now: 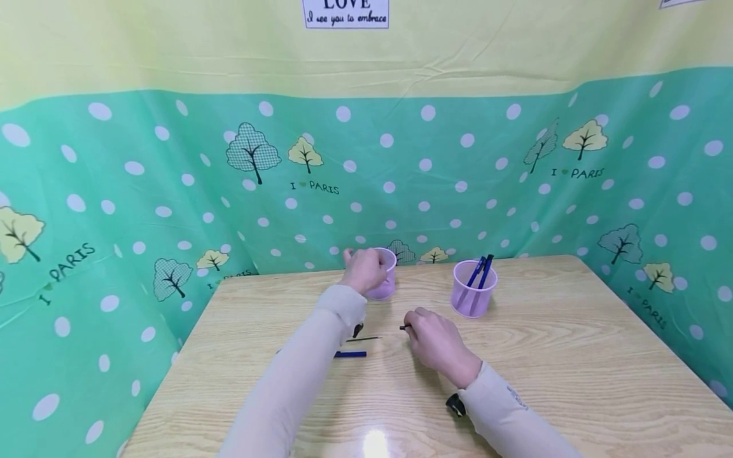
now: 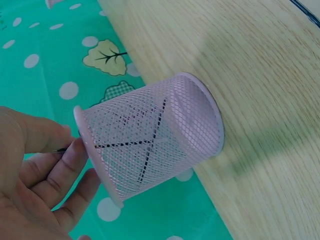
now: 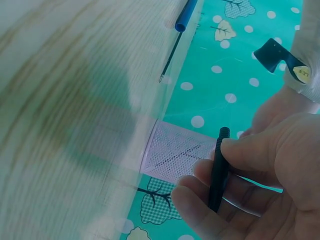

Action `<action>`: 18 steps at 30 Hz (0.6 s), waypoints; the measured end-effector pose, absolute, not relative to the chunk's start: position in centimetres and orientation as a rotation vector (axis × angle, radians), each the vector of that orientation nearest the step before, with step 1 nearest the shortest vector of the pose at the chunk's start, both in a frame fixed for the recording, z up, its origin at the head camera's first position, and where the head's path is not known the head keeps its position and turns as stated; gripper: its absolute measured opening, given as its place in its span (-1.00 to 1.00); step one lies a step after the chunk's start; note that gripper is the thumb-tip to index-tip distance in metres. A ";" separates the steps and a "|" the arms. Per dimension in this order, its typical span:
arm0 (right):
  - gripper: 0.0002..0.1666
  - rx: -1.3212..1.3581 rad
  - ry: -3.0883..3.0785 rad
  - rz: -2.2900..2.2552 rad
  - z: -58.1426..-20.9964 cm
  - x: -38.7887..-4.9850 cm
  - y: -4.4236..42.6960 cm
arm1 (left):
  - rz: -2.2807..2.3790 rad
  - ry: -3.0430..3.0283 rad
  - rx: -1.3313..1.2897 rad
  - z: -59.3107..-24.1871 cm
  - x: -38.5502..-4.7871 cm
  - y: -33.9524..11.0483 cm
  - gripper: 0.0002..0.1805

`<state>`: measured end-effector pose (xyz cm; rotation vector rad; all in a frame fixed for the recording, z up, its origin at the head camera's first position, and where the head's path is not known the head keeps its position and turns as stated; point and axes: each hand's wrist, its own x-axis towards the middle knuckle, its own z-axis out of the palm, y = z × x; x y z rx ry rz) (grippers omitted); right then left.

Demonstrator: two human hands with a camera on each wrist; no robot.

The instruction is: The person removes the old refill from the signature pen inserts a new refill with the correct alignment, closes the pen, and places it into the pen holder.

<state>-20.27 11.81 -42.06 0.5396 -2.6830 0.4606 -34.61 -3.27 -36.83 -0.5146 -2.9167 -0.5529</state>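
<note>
My left hand (image 1: 364, 271) (image 2: 45, 175) pinches the end of a thin dark stick (image 2: 60, 150) at the rim of a pink mesh cup (image 1: 389, 283) (image 2: 150, 132) (image 3: 180, 150). Through the mesh, dark thin lines show crossing each other. Between the thumb and fingers of my right hand (image 1: 438, 343) (image 3: 265, 175) is a short black pen part (image 1: 404, 327) (image 3: 219, 175) with a ribbed end. On the table, a thin pen refill (image 1: 366, 338) (image 3: 170, 57) lies beside a blue pen barrel (image 1: 350, 354) (image 3: 186, 15), partly hidden by my left arm in the head view.
A second pink cup (image 1: 471, 302) with blue pens (image 1: 484, 272) standing in it is at the back right of the wooden table (image 1: 544, 356). Behind the table hangs a green and yellow patterned cloth (image 1: 424, 146).
</note>
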 end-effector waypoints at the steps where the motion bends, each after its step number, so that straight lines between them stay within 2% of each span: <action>1: -0.94 0.539 -2.685 0.461 -42.0 -20.3 11.8 | -0.552 -2.920 -0.514 -36.7 -34.6 -3.3 -0.82; 4: -0.92 0.532 -2.691 0.460 -42.0 -20.3 11.7 | -0.561 -2.932 -0.508 -36.5 -34.3 -3.3 -0.87; 10: -0.94 0.538 -2.693 0.450 -42.1 -20.3 11.8 | -0.577 -2.927 -0.493 -36.3 -34.0 -3.4 -0.76; 18: -0.92 0.540 -2.689 0.454 -42.2 -20.3 11.7 | -0.606 -2.894 -0.519 -36.4 -33.9 -3.8 -0.77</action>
